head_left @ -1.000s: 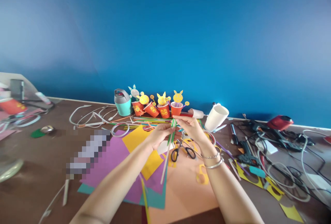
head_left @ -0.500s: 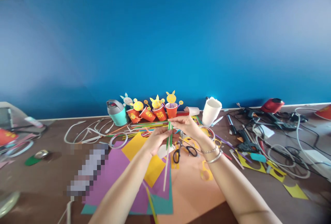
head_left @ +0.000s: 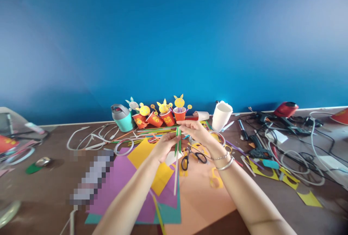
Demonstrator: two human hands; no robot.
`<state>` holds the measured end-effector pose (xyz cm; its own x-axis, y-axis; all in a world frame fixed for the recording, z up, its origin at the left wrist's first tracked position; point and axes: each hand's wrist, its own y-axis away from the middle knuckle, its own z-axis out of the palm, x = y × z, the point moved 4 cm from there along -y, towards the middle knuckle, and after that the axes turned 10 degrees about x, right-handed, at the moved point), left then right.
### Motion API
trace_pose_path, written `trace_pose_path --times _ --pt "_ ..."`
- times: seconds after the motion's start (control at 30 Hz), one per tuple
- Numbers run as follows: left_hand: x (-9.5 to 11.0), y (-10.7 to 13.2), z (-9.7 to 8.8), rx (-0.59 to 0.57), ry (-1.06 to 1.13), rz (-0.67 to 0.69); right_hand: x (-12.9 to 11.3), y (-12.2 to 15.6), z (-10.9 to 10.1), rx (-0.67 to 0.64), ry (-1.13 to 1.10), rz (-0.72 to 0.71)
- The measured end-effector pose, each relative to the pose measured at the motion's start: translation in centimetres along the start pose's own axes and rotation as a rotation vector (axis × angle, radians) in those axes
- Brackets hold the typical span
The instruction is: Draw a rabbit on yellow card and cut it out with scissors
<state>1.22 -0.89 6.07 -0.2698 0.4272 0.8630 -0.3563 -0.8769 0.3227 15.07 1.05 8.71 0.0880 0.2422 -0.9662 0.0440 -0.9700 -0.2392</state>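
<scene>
The left hand (head_left: 166, 146) has its grip closed, thumb against fingers, around a bundle of narrow green and white strips (head_left: 179, 146). The right hand (head_left: 197, 131), with 2 silver bracelets (head_left: 225, 164) at its wrist, has its grip pinched shut at the upper end of the same bundle. The strips are between the 2 hands, above the brown bench (head_left: 40, 195), their pale end reaching below both hands in the view. Black-handled scissors (head_left: 187, 158) lie just beside the bundle, over a large peach paper sheet (head_left: 206, 209). A purple paper sheet (head_left: 119, 173) overlaps a turquoise paper sheet (head_left: 171, 213) under the left arm. Beyond, 4 red paper cups (head_left: 167, 118) hold paper animal faces, near a tall white cup (head_left: 221, 119).
</scene>
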Motion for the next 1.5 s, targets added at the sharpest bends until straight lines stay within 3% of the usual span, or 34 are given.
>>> trace_pose_path --times 0.2,0.37,0.6,1.0,1.5 --pt "-0.18 0.01 0.23 -0.017 -0.004 0.005 -0.26 0.47 0.48 -0.028 0.020 0.140" --pt "-0.25 0.10 0.18 -0.001 0.042 -0.042 -0.21 0.50 0.67 0.027 -0.043 0.146" --pt "-0.18 0.29 0.18 0.012 0.045 -0.052 -0.17 0.43 0.61 -0.022 -0.048 0.158" --pt "-0.22 0.45 0.38 0.032 0.045 -0.068 -0.34 0.47 0.48 0.026 -0.006 0.145" --pt "-0.31 0.28 0.67 -0.002 0.046 0.013 -0.07 0.29 0.18 -0.003 -0.008 0.153"
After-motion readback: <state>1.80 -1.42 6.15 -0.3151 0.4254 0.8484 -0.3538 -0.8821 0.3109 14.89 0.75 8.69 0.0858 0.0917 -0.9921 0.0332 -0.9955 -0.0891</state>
